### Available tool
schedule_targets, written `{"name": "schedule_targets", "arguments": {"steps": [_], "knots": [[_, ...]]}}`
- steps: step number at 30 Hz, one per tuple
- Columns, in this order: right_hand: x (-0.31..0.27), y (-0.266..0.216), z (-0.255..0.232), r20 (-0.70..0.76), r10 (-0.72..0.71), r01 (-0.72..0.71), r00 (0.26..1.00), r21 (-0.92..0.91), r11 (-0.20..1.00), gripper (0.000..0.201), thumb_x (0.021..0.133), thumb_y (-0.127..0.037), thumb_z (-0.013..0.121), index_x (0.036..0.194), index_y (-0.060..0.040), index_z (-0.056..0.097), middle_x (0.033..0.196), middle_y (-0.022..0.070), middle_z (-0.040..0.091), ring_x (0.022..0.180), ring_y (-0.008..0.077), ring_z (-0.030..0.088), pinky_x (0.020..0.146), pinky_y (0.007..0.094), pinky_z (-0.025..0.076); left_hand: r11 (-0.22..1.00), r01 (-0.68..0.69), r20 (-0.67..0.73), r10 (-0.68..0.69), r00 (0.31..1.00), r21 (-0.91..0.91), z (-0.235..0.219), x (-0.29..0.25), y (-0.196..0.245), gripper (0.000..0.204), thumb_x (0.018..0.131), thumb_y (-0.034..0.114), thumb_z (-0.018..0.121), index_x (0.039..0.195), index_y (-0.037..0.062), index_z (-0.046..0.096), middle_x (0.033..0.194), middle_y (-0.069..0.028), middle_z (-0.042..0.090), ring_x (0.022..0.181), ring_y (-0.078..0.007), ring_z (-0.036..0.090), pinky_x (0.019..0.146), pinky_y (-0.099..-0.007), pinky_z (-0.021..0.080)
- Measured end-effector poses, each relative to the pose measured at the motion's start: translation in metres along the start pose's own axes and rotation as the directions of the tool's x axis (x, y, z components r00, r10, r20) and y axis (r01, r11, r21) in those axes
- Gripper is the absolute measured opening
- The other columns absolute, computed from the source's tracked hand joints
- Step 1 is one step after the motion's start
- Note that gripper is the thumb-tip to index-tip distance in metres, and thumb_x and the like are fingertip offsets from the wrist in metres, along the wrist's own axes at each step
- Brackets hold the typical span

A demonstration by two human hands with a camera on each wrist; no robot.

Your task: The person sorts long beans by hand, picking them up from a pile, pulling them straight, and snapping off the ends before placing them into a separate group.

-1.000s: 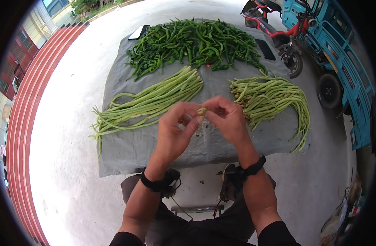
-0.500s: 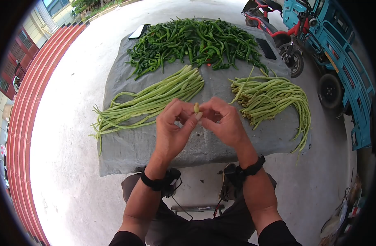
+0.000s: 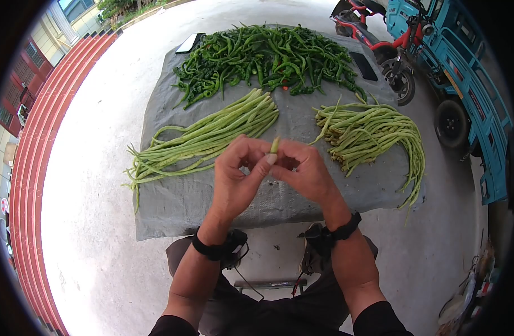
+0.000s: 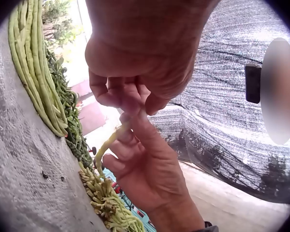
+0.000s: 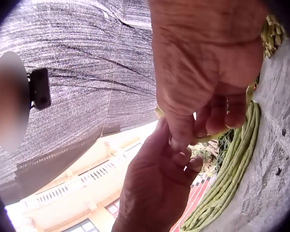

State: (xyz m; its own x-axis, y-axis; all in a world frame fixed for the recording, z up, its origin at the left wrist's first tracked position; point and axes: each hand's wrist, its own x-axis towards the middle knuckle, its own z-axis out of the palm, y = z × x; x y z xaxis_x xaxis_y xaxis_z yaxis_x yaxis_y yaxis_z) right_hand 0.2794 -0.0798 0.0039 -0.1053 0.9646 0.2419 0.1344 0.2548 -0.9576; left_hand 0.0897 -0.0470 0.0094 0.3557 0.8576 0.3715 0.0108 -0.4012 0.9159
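Observation:
Both hands meet over the middle of the sheet, fingertips together on one long bean. My left hand (image 3: 237, 173) pinches it between thumb and forefinger, and the bean's tip (image 3: 275, 145) pokes up above the thumb. Pressed close on the right, my right hand (image 3: 307, 171) grips the same bean with curled fingers. In the left wrist view the bean (image 4: 102, 149) bends down past the right hand's fingers. A bundle of long beans (image 3: 212, 134) lies to the left, and another bundle (image 3: 380, 134) to the right with its ends toward the hands.
A large heap of green chili peppers (image 3: 262, 59) covers the far part of the grey sheet (image 3: 173, 210). A white-faced phone (image 3: 187, 44) and a black phone (image 3: 363, 66) flank it. Beyond, at right, stand a red bike (image 3: 400, 47) and a blue three-wheeler (image 3: 464, 73).
The bean's tip has come up more upright and longer between the fingertips. A bean strand now shows by the right bundle's near ends, absent a second ago. Both hands stay nearly in place.

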Motion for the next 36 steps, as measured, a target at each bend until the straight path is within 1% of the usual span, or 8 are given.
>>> {"name": "schedule_targets", "arguments": {"steps": [3,12,15,21,24,27,30,36], "knots": [[0.0,0.001,0.0,0.009,0.0,0.001,1.0,-0.014,1.0,0.017,0.092,-0.01,0.084,0.096,-0.0024,0.07,0.081,-0.0018,0.064,0.073,0.005,0.058,0.064,0.0261,0.048,0.998,0.061,0.001,-0.061,0.998,-0.032,0.0,-0.001,0.003,0.01,0.101,0.008,0.077,0.106,0.0027,0.07,0.092,0.0032,0.068,0.082,-0.0047,0.064,0.074,-0.0241,0.052],[0.0,0.006,0.001,0.03,0.025,-0.028,0.999,0.101,0.995,0.017,0.094,-0.011,0.083,0.1,-0.0029,0.07,0.084,-0.0019,0.067,0.076,0.0045,0.059,0.067,0.0251,0.05,0.988,0.063,0.0,-0.063,0.998,-0.142,0.0,-0.002,0.002,0.007,0.1,0.002,0.074,0.102,0.0041,0.068,0.093,0.0047,0.068,0.084,-0.0033,0.063,0.079,-0.0227,0.051],[0.0,0.004,0.0,0.036,0.02,-0.024,0.999,0.101,0.995,0.015,0.095,-0.01,0.081,0.101,-0.0025,0.07,0.085,-0.0022,0.067,0.077,0.0042,0.06,0.067,0.0246,0.05,0.983,0.042,-0.012,-0.045,0.999,-0.181,0.002,-0.001,-0.004,0.011,0.098,0.008,0.079,0.104,0.0054,0.07,0.092,0.0048,0.066,0.077,-0.0014,0.059,0.068,-0.0212,0.047],[-0.002,-0.007,0.0,0.019,0.045,-0.048,0.999,0.266,0.963,0.012,0.099,-0.009,0.078,0.104,-0.0007,0.071,0.085,-0.001,0.067,0.074,0.0041,0.06,0.064,0.023,0.05,0.988,0.028,-0.036,-0.034,0.999,-0.152,0.003,0.0,-0.001,0.023,0.104,0.02,0.075,0.118,0.0043,0.067,0.109,-0.001,0.069,0.098,-0.0078,0.064,0.085,-0.0277,0.051],[-0.001,-0.005,-0.001,-0.013,0.03,-0.025,0.999,0.27,0.963,0.013,0.101,-0.01,0.077,0.108,-0.0002,0.071,0.085,0.0001,0.068,0.07,0.0048,0.061,0.061,0.0228,0.05,0.965,0.083,0.05,-0.072,0.996,-0.25,0.007,0.0,0.001,0.029,0.11,0.028,0.067,0.123,0.0025,0.065,0.112,-0.0027,0.069,0.105,-0.0113,0.063,0.092,-0.0306,0.051],[0.0,0.0,-0.005,-0.048,0.013,0.002,0.999,0.304,0.953,0.015,0.103,-0.013,0.075,0.11,-0.0003,0.072,0.086,0.0015,0.07,0.068,0.0058,0.062,0.058,0.0231,0.051,0.972,0.091,0.048,-0.082,0.995,-0.217,0.008,0.0,0.01,0.032,0.113,0.031,0.061,0.121,0.0004,0.066,0.111,-0.004,0.069,0.106,-0.0121,0.062,0.093,-0.0314,0.052],[0.001,0.004,-0.011,-0.083,0.007,0.022,0.997,0.345,0.938,0.017,0.105,-0.015,0.072,0.113,0.0,0.072,0.087,0.0036,0.07,0.066,0.0084,0.063,0.058,0.0249,0.053,0.981,0.131,0.093,-0.118,0.989,-0.145,0.006,0.0,0.001,0.033,0.115,0.03,0.057,0.117,-0.0009,0.067,0.102,-0.004,0.069,0.1,-0.0114,0.062,0.09,-0.0306,0.052],[0.003,0.003,-0.016,-0.191,0.06,0.039,0.98,0.474,0.879,0.02,0.107,-0.018,0.069,0.115,-0.0001,0.072,0.086,0.0043,0.068,0.064,0.0104,0.061,0.057,0.0268,0.052,0.952,0.22,0.159,-0.188,0.969,-0.215,0.006,-0.002,0.003,0.024,0.114,0.022,0.056,0.113,0.0003,0.067,0.087,-0.0009,0.067,0.081,-0.0089,0.062,0.077,-0.0268,0.052]]}}
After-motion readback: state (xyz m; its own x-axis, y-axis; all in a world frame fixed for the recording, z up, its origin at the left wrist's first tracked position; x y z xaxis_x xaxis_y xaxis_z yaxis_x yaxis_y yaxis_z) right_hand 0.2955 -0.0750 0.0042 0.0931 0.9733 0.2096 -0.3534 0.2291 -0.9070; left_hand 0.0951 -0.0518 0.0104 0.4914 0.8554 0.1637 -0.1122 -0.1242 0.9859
